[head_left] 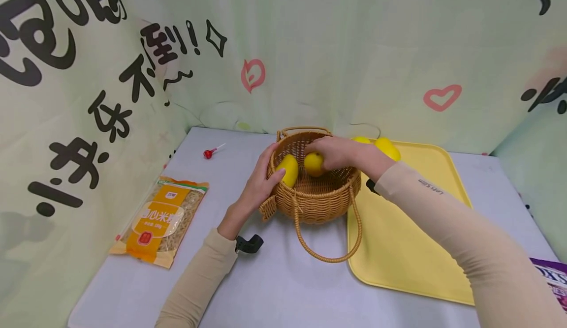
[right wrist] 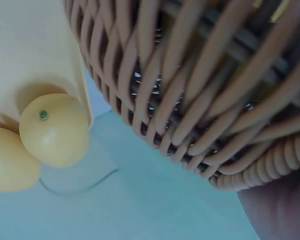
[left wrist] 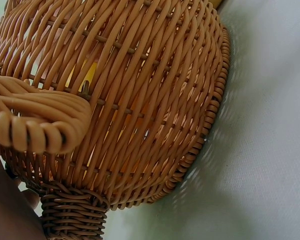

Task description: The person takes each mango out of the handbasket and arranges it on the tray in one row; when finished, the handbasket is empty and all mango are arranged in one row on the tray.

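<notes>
A round wicker basket (head_left: 321,205) stands upright with its front loop handle (head_left: 325,259) hanging down onto the table. My left hand (head_left: 259,185) holds the basket's left rim, the thumb lying over the edge. Inside, an oblong yellow fruit (head_left: 290,170) leans against the left wall. Reaching in from the right, my right hand (head_left: 338,152) grips a round yellow fruit (head_left: 313,164) within the basket's opening. The woven wall (left wrist: 140,100) fills most of the left wrist view. In the right wrist view the basket side (right wrist: 190,90) hides the held fruit.
A yellow tray (head_left: 407,239) lies to the right, partly behind the basket, with two more yellow fruits (right wrist: 55,130) at its far end. On the left are a bag of grain-like food (head_left: 161,220) and a red lollipop (head_left: 208,154). A purple package (head_left: 551,279) shows at the right edge.
</notes>
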The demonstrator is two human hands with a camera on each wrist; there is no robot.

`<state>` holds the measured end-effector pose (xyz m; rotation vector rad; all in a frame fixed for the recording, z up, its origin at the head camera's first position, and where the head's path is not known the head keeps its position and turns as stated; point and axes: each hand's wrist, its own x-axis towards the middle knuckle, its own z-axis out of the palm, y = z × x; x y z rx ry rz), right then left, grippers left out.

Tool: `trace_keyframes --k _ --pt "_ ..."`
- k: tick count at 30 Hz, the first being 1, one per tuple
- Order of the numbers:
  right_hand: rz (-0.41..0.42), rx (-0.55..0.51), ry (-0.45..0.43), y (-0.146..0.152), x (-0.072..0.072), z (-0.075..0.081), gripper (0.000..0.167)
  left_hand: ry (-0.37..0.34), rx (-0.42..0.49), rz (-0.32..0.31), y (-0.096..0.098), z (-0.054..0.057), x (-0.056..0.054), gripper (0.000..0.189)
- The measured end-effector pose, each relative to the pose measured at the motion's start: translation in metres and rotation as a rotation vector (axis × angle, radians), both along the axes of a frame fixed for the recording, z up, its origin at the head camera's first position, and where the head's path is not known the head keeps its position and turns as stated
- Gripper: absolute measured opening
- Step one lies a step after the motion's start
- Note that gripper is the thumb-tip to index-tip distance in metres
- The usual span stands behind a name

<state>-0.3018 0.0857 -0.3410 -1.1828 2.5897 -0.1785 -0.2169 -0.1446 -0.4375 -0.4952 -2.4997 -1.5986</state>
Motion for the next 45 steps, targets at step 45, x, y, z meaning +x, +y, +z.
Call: trace_keyframes --k 45 --pt "-0.064 -0.122 0.061 0.049 0.020 0.069 0.060 0.012 0.013 -0.013 0.001 0.001 0.000 0.071"
